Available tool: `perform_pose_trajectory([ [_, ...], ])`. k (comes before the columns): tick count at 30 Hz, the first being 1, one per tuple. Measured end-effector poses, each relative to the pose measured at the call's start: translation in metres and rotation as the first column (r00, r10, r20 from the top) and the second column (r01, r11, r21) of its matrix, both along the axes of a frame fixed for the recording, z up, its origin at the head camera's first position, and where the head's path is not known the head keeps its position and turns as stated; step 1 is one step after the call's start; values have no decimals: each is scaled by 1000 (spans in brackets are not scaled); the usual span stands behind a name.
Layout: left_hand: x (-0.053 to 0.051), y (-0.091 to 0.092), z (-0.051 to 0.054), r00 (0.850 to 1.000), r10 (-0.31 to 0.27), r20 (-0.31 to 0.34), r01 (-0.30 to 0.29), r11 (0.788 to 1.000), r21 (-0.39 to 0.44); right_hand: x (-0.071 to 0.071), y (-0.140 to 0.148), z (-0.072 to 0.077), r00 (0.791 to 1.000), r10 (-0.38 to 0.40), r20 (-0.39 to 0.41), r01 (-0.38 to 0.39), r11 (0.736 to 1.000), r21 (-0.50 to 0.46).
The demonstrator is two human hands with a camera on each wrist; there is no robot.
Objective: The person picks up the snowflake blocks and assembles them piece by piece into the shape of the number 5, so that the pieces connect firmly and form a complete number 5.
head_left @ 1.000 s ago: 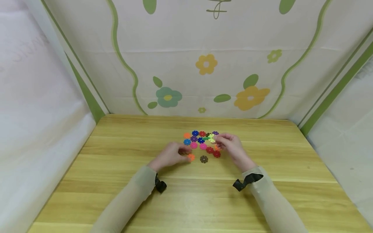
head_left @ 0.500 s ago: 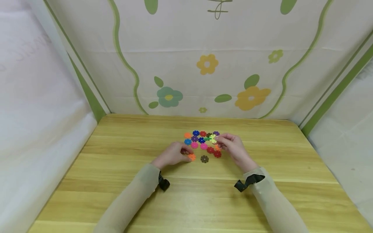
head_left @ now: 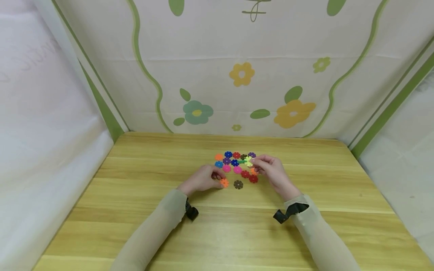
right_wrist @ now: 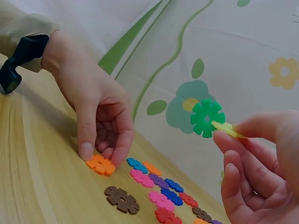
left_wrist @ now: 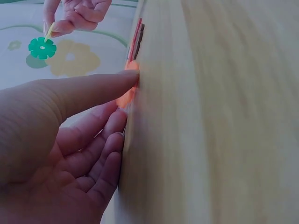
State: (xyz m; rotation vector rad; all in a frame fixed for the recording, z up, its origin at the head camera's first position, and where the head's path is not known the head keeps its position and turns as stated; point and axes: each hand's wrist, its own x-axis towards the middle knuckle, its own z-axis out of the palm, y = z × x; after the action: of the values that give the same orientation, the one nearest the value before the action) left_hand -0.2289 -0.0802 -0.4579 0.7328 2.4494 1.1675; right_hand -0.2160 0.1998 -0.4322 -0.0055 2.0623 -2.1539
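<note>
My right hand pinches a yellow flower-shaped interlocking disc between thumb and fingers. Slotted into its edge is a green disc, and the joined pair is held above the table. Lower down, my left hand has its thumb and a fingertip at opposite edges of an orange disc, which lies on or just over the wood. A brown disc lies flat beside the orange one. In the left wrist view the thumb partly covers the orange disc.
Behind the hands, several loose discs lie flat in a cluster, among them a pink disc, a light blue disc and a red disc. The wooden table meets a patterned cloth wall at its far edge.
The left hand's fingers have drawn in to the orange disc and now grip its edges. The right hand keeps hold of the yellow and green discs with hardly any movement.
</note>
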Motion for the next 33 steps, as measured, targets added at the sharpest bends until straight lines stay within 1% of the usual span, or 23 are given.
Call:
perform_pose_trajectory([
  [4, -1, -2, -2, 1000, 12, 9, -13, 999, 46, 0, 0, -2, 1000, 0, 4, 0, 1000, 0],
  [6, -2, -3, -3, 999, 28, 29, -31, 996, 86, 0, 0, -4, 1000, 0, 7, 0, 1000, 2],
  [9, -2, -4, -1, 996, 73, 49, -80, 988, 136, 0, 0, -5, 1000, -2, 12, 2, 1000, 9],
  [12, -1, -3, 2, 989, 131, 63, -140, 974, 177, 0, 0, -6, 1000, -7, 14, 6, 1000, 17],
  [14, 0, -2, 4, 984, 162, 79, -176, 962, 210, 0, 0, -6, 1000, -4, 10, 3, 1000, 19],
  [16, 1, -1, 7, 976, 190, 108, -211, 945, 250, 0, 0, -6, 1000, 1, 6, -1, 1000, 14],
  [19, 3, 2, 12, 963, 216, 161, -258, 910, 324, 1, -1, -6, 1000, 17, -1, -17, 1000, 0],
  [21, 4, 4, 16, 957, 226, 184, -280, 889, 363, 2, -2, -5, 1000, 23, 0, -23, 1000, -9],
  [23, 5, 6, 19, 951, 235, 200, -297, 871, 390, 3, -3, -4, 1000, 29, -2, -29, 1000, -13],
  [24, 5, 7, 20, 950, 238, 203, -302, 867, 397, 3, -4, -4, 999, 32, -1, -32, 999, -15],
  [27, 7, 10, 23, 950, 244, 194, -305, 860, 409, 4, -6, -4, 999, 31, -6, -31, 999, -14],
  [31, 9, 13, 27, 954, 240, 178, -294, 863, 412, 4, -8, -5, 999, 32, -17, -33, 999, -19],
  [33, 10, 14, 27, 954, 236, 187, -294, 859, 418, 4, -9, -7, 999, 34, -21, -35, 999, -23],
])
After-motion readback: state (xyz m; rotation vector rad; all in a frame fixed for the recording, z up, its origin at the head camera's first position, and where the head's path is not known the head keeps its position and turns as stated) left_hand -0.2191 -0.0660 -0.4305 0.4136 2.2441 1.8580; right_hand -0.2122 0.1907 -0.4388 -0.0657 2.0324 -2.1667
